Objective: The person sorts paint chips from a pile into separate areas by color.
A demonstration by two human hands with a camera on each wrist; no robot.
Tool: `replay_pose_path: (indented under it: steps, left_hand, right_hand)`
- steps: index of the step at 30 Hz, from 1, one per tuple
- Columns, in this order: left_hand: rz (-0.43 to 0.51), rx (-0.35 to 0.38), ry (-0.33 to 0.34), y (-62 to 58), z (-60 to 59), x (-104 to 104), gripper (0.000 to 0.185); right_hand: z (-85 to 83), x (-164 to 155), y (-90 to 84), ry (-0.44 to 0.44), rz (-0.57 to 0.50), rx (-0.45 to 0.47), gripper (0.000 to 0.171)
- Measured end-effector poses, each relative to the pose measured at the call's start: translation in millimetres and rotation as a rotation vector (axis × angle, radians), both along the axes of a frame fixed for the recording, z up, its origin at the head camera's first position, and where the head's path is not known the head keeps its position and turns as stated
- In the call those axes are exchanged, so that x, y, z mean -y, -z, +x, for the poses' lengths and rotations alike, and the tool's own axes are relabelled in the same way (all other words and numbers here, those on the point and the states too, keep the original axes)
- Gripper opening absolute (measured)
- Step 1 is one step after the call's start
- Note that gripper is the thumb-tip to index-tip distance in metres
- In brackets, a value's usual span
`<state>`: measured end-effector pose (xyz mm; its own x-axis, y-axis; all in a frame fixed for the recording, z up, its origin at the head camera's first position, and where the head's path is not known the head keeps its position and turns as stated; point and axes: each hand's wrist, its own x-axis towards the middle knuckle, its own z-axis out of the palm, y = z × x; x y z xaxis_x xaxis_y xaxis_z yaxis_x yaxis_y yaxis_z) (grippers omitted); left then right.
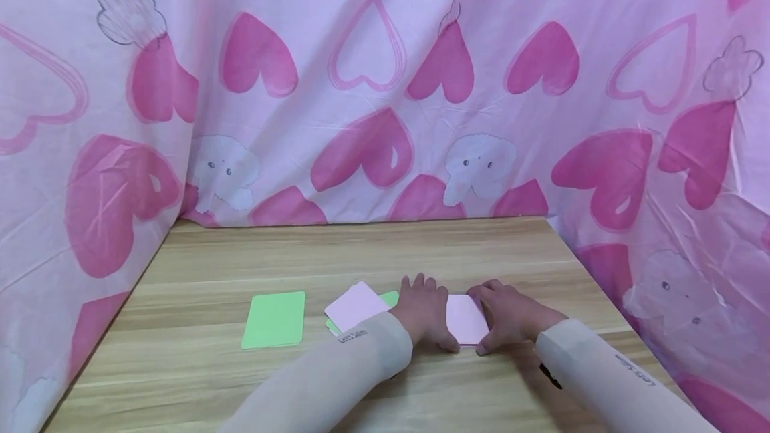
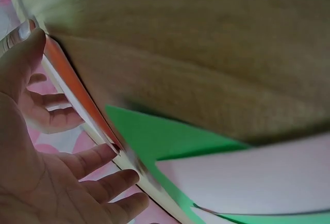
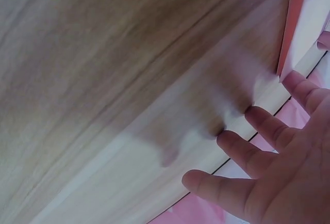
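A stack of light pink cards (image 1: 466, 321) lies on the wooden table between the two hands, with an orange-red side (image 2: 77, 87) showing in the left wrist view. My left hand (image 1: 424, 311) holds its left side, thumb at the near corner and forefinger at the far one. From the right, my right hand (image 1: 514, 315) holds the opposite side in the same way. Its other fingers spread over the table in the right wrist view. Just left of my left hand, a tilted pink card (image 1: 356, 306) overlaps green cards (image 1: 391, 299), partly hidden by the sleeve.
Farther left sits a neat green card pile (image 1: 273, 319). The wood-grain table (image 1: 337, 252) is bounded at the back and both sides by a pink heart-patterned cloth (image 1: 367, 152).
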<state>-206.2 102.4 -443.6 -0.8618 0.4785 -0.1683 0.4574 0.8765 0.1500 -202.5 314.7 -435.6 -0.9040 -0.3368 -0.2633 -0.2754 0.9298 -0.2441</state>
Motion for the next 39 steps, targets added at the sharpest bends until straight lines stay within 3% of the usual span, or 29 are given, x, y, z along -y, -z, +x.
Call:
replay_pose_path:
  steps: [12, 20, 30, 39]
  left_hand:
    - [-0.017, -0.014, -0.024, -1.9, 2.4, 11, 0.096]
    - [0.029, -0.001, -0.018, 1.2, 1.1, 24, 0.105]
    - [0.108, -0.007, -0.111, -12.9, -2.8, 78, 0.111]
    - [0.160, 0.021, -0.222, -15.5, 2.9, 125, 0.114]
  right_hand:
    - [-5.8, 14, -2.5, 0.008, 0.035, 0.003, 0.108]
    - [-6.0, 22, -3.4, 0.012, 0.037, 0.017, 0.114]
    - [-7.9, 48, -12.5, -0.071, -0.015, -0.009, 0.108]
    - [-18.6, 88, -16.1, -0.146, -0.034, -0.005, 0.113]
